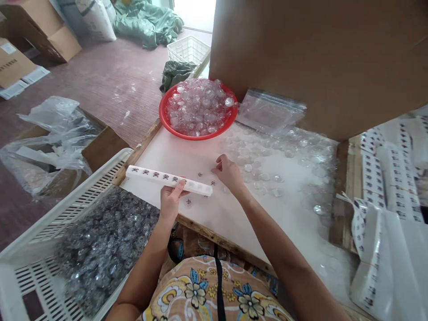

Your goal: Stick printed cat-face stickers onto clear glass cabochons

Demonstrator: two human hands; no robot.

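I have the left hand clamped on the strip, thumb on top, the strip held above the table near its front edge; the right hand is apart from it, over the table beyond the strip's right end, its fingers curled, and I cannot tell from here whether they pinch anything. The strip is white with a row of small dark prints along its left part and paler spots toward the right end.

Nearest me is a floral garment; to my left stands a slotted white crate, heaped with dark-patterned clear discs; the white table has a wooden edge, and a few small dark bits lie on it around the strip's right end; clear blanks spread over it right of the right hand; farther right, printed sheets lie in banded stacks.

Beyond the hands a red bowl is heaped with clear pieces; a flat clear bag lies just right of it, before a big brown panel; on the floor beyond I see a white basket, green sheeting and boxes.
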